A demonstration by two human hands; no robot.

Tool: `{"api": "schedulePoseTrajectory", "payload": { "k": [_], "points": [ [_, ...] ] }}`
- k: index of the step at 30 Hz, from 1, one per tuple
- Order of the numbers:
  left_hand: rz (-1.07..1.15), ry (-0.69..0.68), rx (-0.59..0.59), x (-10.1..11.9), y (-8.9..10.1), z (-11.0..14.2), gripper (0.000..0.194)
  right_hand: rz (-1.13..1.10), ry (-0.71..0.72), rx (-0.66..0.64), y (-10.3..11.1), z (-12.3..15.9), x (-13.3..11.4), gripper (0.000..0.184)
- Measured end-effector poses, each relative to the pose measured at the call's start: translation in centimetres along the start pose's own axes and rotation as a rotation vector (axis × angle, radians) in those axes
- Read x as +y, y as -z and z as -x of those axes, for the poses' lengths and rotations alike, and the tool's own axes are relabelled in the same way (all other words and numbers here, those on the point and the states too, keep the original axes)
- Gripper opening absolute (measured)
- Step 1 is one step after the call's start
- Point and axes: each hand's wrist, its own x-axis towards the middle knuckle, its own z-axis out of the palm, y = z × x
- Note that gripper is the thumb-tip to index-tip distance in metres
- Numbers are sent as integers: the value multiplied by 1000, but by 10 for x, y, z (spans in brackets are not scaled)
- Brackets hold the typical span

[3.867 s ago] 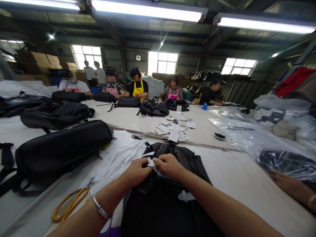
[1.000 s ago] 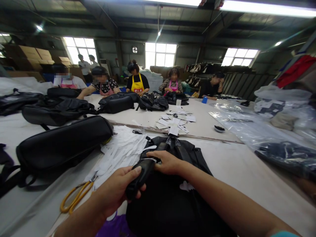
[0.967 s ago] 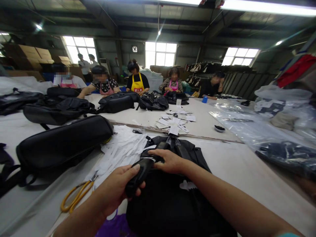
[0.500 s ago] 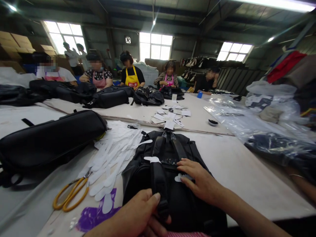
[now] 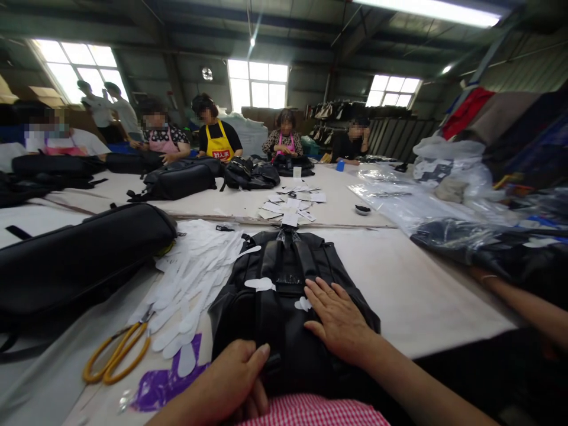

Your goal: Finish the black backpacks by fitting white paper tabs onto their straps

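A black backpack (image 5: 302, 349) lies on the table before me, shoulder straps facing up. My right hand (image 5: 339, 316) rests flat on its right side, fingers stretched, beside a small white paper strip (image 5: 303, 303). My left hand (image 5: 233, 373) is closed at the lower left edge of the backpack, thumb on top and fingers curled underneath; what lies inside the curl is partly hidden. Another white paper strip (image 5: 260, 284) is wrapped about the left shoulder strap. White tags (image 5: 290, 219) hang at the backpack's top handle.
Left of the backpack lie loose white paper strips (image 5: 195, 266), yellow-handled scissors (image 5: 118, 355) and a purple plastic bag (image 5: 164, 378). A large black bag (image 5: 84, 260) stands farther left. Plastic-wrapped goods (image 5: 470, 236) and another person's arm (image 5: 528, 302) are at right. Several people sit across the table.
My right hand has flattened onto the backpack, and the white strip beneath it shows more. My left hand has shifted down and left from the strap's lower end. The camera view has turned right.
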Motion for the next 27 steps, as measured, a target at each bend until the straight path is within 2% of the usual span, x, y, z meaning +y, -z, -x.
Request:
{"api": "schedulePoseTrajectory", "payload": {
  "k": [2, 4, 7, 8, 9, 10, 14, 19, 21, 24, 27],
  "points": [
    [-122, -39, 53, 4, 9, 6, 52, -11, 11, 20, 5, 0, 2, 63],
    [-290, -131, 220, 7, 26, 11, 51, -27, 23, 75, 12, 2, 8, 58],
    [-495, -312, 762, 6, 57, 7, 38, -59, -71, 233, 19, 10, 24, 50],
    [-510, -363, 916, 4, 66, 1, 39, -81, -142, 283, 18, 13, 30, 49],
    [-496, -398, 994, 1, 74, -7, 44, -113, -222, 312, 17, 15, 36, 47],
    [-466, -420, 992, -2, 80, -16, 47, -157, -299, 313, 14, 18, 42, 46],
    [-380, -383, 750, -9, 90, -48, 45, -331, -472, 191, 2, 18, 57, 41],
    [-438, -180, 702, -14, 97, -79, 39, -415, -558, 67, -11, 1, 67, 37],
    [-424, -145, 697, -17, 99, -88, 38, -465, -590, 9, -17, -5, 70, 37],
    [-367, -175, 680, -15, 103, -88, 36, -517, -617, -27, -23, -8, 74, 36],
    [-339, -212, 598, -3, 117, -74, 37, -531, -629, -17, -26, -5, 76, 37]
  ]
}}
